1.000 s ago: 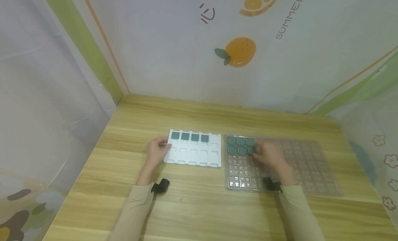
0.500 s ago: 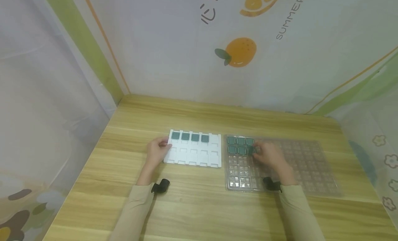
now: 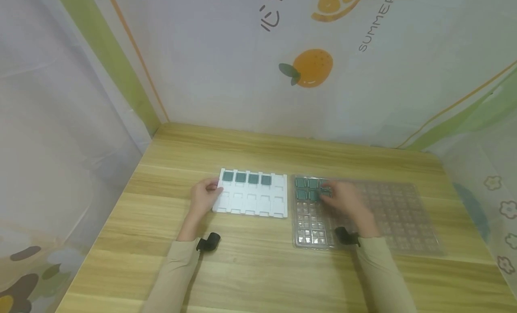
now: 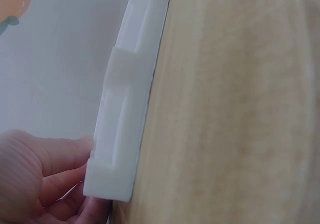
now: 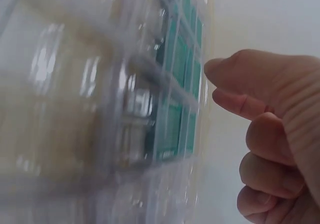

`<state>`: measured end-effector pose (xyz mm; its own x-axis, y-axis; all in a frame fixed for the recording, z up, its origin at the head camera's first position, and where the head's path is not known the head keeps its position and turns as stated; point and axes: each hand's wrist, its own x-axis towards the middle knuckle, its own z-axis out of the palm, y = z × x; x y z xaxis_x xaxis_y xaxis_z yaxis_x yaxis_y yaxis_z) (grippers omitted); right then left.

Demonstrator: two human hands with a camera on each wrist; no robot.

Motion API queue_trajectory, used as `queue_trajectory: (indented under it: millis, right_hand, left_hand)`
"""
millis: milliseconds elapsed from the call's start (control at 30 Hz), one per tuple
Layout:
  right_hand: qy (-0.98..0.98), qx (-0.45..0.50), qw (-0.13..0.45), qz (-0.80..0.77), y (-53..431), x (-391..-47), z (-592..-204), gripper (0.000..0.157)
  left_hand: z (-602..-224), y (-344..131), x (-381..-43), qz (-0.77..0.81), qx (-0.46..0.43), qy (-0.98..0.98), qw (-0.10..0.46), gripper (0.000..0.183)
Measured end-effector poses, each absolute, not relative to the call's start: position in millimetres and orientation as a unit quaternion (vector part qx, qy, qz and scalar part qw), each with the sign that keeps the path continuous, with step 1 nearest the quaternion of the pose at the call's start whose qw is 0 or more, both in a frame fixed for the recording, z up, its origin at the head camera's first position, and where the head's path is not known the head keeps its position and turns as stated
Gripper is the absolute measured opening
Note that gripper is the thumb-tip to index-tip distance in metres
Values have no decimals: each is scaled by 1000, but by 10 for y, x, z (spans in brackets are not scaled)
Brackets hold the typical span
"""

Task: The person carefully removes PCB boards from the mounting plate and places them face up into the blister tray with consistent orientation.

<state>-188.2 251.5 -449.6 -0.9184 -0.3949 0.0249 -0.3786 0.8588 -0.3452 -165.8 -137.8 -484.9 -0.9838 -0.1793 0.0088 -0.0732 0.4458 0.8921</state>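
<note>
My left hand (image 3: pixel 204 197) grips the left edge of a white plastic tray (image 3: pixel 250 205), thumb against its side and fingers bent below. Up close, that pinched corner of the tray shows in the left wrist view. Green square chips (image 3: pixel 253 179) fill part of its back row. On the right, my right hand (image 3: pixel 348 201) reaches over a clear plastic tray (image 3: pixel 317 246), thumb and index fingertips at the green chips (image 3: pixel 301 183) in its left columns. Its other fingers are curled in the right wrist view. I cannot tell whether a chip is between its fingertips.
Both trays lie side by side on a wooden table (image 3: pixel 250 277), a narrow gap between them. The clear tray's other pockets stretch right beneath my right forearm. Printed curtains (image 3: pixel 226 71) hang behind the table and at its sides.
My right hand has shifted slightly left over the clear tray, now covering part of the third column of chips. The left hand and white tray have stayed put.
</note>
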Motion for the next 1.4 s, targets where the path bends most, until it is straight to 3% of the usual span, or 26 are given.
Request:
queue_trajectory:
  millis: [233, 833, 1400]
  right_hand:
    - [962, -209, 6, -175, 2396, -1925, -4510, 32]
    - [953, -212, 47, -212, 2067, -1982, -4425, 36]
    - [946, -229, 46, -223, 1706, -2081, -4411, 33]
  left_hand:
    - [-4847, -1381, -1650, -522, 68, -849, 51, 29]
    - [-4871, -1386, -1649, -531, 76, -843, 47, 29]
    - [-4875, -1385, -1670, -527, 76, -845, 45, 30]
